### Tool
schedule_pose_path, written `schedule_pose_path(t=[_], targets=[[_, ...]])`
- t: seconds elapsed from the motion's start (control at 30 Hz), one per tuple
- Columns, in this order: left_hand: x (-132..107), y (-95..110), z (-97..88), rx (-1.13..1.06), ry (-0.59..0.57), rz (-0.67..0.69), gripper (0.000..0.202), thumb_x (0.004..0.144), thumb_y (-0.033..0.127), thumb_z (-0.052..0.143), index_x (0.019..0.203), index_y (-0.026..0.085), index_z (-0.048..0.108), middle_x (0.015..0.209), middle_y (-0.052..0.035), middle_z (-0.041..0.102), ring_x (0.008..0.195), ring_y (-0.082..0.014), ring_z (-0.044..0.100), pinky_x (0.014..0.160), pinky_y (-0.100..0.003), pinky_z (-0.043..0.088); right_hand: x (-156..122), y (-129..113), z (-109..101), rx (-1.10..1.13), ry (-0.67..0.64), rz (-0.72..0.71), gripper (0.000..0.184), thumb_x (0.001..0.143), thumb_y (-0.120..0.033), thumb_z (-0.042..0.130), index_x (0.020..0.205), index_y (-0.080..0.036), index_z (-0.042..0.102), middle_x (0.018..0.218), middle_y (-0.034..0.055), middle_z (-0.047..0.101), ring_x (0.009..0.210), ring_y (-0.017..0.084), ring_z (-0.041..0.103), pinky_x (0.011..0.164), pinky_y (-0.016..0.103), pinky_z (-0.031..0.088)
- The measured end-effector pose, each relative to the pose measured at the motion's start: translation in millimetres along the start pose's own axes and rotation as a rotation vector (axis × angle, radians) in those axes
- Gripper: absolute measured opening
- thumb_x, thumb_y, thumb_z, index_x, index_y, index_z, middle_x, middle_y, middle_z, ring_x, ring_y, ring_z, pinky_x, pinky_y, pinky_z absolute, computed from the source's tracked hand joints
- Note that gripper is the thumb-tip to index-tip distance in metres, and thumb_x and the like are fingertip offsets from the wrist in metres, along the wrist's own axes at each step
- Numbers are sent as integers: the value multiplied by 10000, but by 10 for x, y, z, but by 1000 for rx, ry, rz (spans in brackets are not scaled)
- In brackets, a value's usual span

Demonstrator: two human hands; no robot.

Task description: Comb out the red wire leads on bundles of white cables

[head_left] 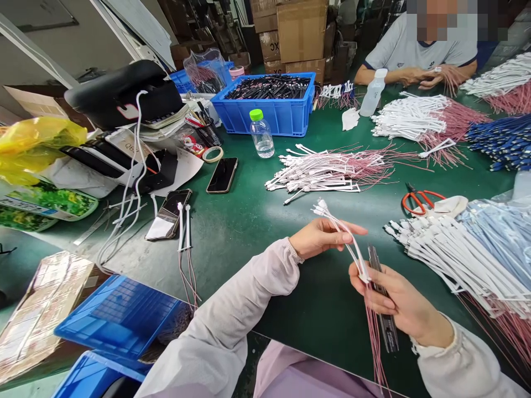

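Near the table's front edge, a small bundle of white-sleeved cables [357, 255] with pink wires trailing down is held in both hands. My left hand [321, 237] pinches it below the white connectors, thumb against the cables and a finger stretched out. My right hand [398, 298] is closed round the lower end of the sleeves. It also grips a long, slim black tool [389, 326] that looks like a box cutter. Beyond my hands lies a loose pile of similar white cables [315, 170]. A larger stack of them [460, 260] is right of my right hand.
Orange-handled cutters [421, 202] lie at the right. Farther back are a green-capped bottle [261, 135], a blue bin [265, 116] of black parts and another person [418, 61] handling wires. Phones [222, 176], tape [213, 155] and two separate cables [185, 232] lie left.
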State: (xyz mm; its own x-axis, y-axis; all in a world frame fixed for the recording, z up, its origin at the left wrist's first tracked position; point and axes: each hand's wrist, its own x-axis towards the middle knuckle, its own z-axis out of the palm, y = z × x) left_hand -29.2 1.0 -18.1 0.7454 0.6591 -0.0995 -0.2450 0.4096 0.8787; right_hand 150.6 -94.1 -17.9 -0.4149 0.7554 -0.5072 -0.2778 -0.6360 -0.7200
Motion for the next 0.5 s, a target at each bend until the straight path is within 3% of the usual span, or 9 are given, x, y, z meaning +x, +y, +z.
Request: schedule_pose_path(t=[0.07,0.13,0.2,0.3,0.5], targets=[[35,-55,11,80,97,4,355,678,408,741,915,143,742,743,-57,630,627,-83,486,566,-224,362,4,22,-5,-116,140,-112,352,869,-497,561,850,-151,624,560,-23,502,373,25,186,380,196,148],[61,-94,34,155,171,4,363,696,424,718,904,127,738,760,-72,646,644,-99,516,525,-216,349,13,48,-21,-265,264,-209,397,872,-542,531,839,-157,621,445,-64,367,385,56,209,393,208,178],[73,-111,62,207,216,15,382,701,428,707,921,116,732,777,-80,654,660,-112,539,497,-210,345,25,66,-40,-411,333,-211,401,846,-557,564,792,-163,610,422,-89,258,394,68,213,395,212,174],[76,-97,93,228,285,64,420,697,424,707,977,111,718,770,-69,647,626,-100,536,465,-198,333,43,68,-45,-520,334,-139,406,832,-554,585,753,-158,615,425,-93,240,386,62,214,390,215,146],[66,-24,75,160,423,172,521,726,436,678,1154,141,648,885,-84,668,563,-56,485,440,-175,312,64,53,19,-422,229,-63,432,799,-548,620,748,-120,656,369,-103,249,338,39,175,359,209,107]])
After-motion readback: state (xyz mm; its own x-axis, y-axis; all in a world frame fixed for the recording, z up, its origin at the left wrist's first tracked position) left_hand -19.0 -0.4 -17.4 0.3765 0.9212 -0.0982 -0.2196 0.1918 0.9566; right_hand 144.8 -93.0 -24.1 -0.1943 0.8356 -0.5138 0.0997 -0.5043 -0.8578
